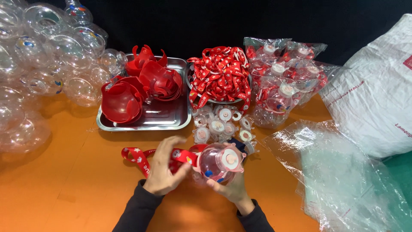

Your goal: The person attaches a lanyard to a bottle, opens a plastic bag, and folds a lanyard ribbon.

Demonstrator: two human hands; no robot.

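A clear round bottle (219, 165) with a white-capped lid is held over the orange table (64, 189), near its front edge, cupped from below by the right hand (229, 189) with fingers curled around it. The red lanyard (141, 159) attached to it is pinched by the left hand (165, 169), fingers apparently closed on the strap. Behind, red handles are stacked in a steel tray (171, 120).

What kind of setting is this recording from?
Probably a small assembly or packing workbench: an orange table with a heap of clear plastic globes, a steel tray of red plastic shells, and bagged finished bottles.
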